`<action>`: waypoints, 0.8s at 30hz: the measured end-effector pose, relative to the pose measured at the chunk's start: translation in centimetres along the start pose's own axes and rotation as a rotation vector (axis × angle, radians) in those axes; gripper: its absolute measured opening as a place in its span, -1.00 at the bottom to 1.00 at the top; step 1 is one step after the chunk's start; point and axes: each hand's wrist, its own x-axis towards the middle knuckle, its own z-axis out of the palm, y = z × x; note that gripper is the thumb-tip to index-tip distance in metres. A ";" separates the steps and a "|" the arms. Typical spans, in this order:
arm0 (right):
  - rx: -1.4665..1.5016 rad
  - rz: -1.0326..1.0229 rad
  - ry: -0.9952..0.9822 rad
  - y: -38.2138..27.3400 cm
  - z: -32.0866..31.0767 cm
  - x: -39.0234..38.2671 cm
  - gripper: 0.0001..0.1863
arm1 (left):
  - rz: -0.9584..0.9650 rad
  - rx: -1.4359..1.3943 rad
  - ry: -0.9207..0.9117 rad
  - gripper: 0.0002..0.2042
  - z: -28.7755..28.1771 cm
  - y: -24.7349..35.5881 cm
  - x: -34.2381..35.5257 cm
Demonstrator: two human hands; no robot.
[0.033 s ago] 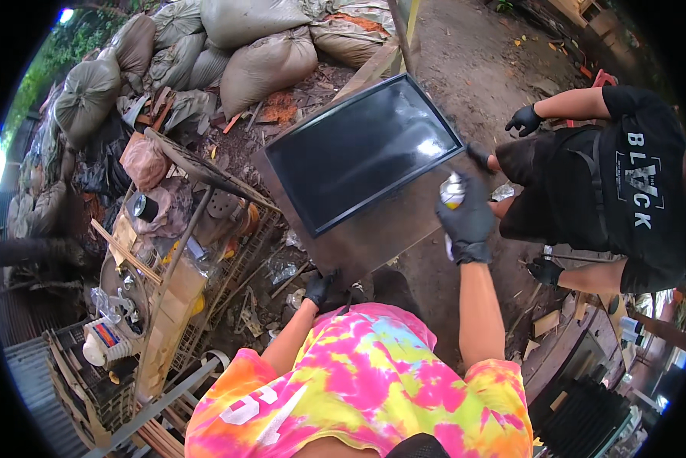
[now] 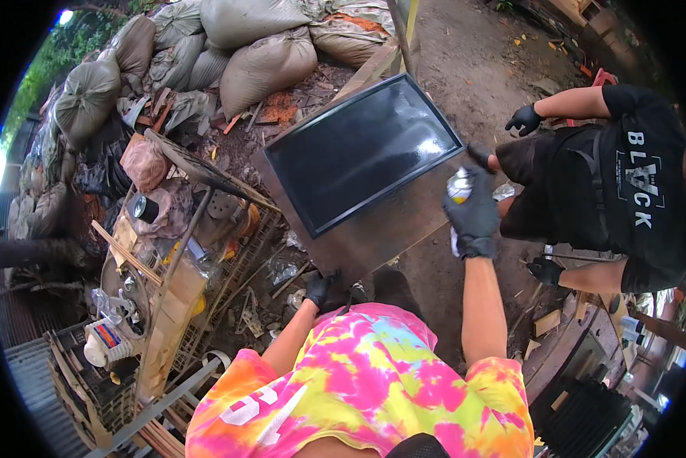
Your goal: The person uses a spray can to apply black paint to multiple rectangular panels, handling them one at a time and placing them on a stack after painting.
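A black rectangular panel with a raised rim [image 2: 358, 156] lies on a brown board [image 2: 343, 256]; its glossy surface reflects light at the right end. My right hand [image 2: 474, 221], in a black glove, is wrapped round a spray can [image 2: 459, 185] with a white and yellow top, just off the panel's near right corner. Most of the can is hidden by the glove. Down at the board's near left corner, my left hand [image 2: 318, 288], also gloved in black, has its fingers closed at the edge, partly in shadow.
On the right a co-worker in black clothes [image 2: 595, 183] bends beside the board, with black-gloved hands away from the panel. Stuffed sacks [image 2: 270, 69] are piled at the far left. A cluttered wire crate [image 2: 236, 252] and a wooden plank [image 2: 171, 328] stand to my left.
My right hand has shifted slightly to the right with the spray can. The panel and my left hand stay in place.
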 end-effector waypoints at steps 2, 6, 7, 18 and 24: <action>-0.038 -0.055 0.111 1.7 -0.6 2.2 -0.42 | -0.017 0.038 0.047 -0.65 0.0 0.3 -0.4; -0.003 -0.006 0.149 2.7 -0.7 3.9 -0.39 | -0.004 0.019 0.028 -0.67 0.0 1.0 -0.8; 0.014 0.026 0.139 2.5 -0.5 4.0 -0.38 | -0.007 -0.013 0.006 -0.68 0.1 1.2 -0.9; 0.161 -0.150 -0.057 -5.2 3.6 -3.1 -0.42 | 0.035 0.280 0.053 -0.63 -0.2 1.3 -0.8; 0.286 -0.259 -0.108 -10.4 5.3 -6.8 -0.41 | -0.026 0.027 0.015 -0.62 -0.3 0.1 -0.4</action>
